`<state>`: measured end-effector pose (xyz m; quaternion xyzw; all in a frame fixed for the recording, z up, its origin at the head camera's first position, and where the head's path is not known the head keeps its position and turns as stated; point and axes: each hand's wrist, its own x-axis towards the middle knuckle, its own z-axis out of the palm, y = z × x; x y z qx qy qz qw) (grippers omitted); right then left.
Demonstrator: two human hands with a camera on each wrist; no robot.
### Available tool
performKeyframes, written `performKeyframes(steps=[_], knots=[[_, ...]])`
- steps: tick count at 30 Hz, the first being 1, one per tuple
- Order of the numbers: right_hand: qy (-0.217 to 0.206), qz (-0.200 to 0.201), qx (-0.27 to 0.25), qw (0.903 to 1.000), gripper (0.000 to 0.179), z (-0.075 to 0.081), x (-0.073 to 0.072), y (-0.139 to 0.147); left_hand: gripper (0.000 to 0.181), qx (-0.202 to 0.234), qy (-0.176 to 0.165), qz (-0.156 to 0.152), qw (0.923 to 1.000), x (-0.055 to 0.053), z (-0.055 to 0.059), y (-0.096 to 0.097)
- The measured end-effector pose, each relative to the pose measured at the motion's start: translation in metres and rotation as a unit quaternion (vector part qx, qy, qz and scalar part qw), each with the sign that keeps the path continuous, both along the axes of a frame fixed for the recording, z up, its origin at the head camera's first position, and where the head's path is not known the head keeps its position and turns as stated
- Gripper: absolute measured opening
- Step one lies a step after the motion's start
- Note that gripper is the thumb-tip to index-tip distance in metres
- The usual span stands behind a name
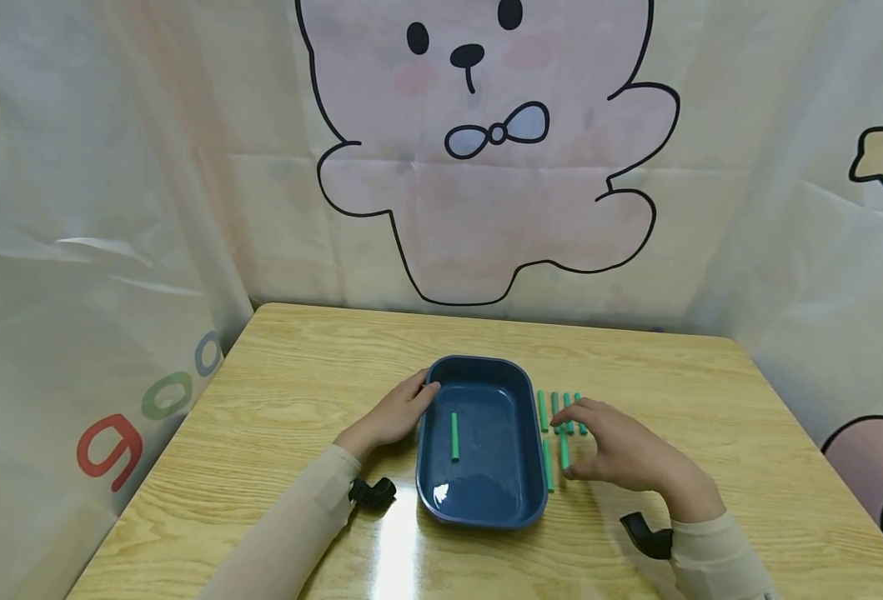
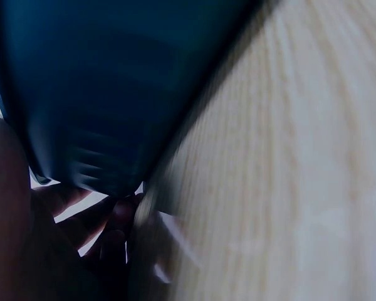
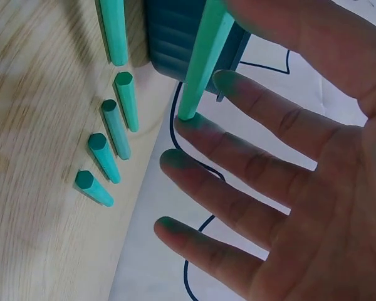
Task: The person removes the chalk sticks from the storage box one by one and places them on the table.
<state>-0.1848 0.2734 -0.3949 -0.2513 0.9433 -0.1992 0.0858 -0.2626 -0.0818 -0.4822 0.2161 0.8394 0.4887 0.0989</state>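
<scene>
A deep blue plastic tub stands on the table, with one green stick lying inside it. My left hand grips the tub's left side, thumb at the rim; in the left wrist view its fingers lie against the outer wall. On the tub's other side, my right hand pinches a green six-sided stick end to end between thumb and a fingertip. The other fingers are spread, their tips tinted green. Several more green sticks lie on the table just right of the tub.
The wood-grain table ends at the back against a hanging sheet printed with a cartoon bear. More sheeting hangs at both sides. Black camera mounts sit at both wrists.
</scene>
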Motion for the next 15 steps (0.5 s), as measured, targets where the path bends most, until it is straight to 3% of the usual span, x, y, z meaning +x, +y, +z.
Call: performKeyframes(steps=[15], knots=[[-0.02, -0.004, 0.005, 0.9998, 0.059, -0.0047, -0.0006, -0.0042, 0.054, -0.008, -0.004, -0.003, 1.0, -0.0018, -0.0011, -0.0005]])
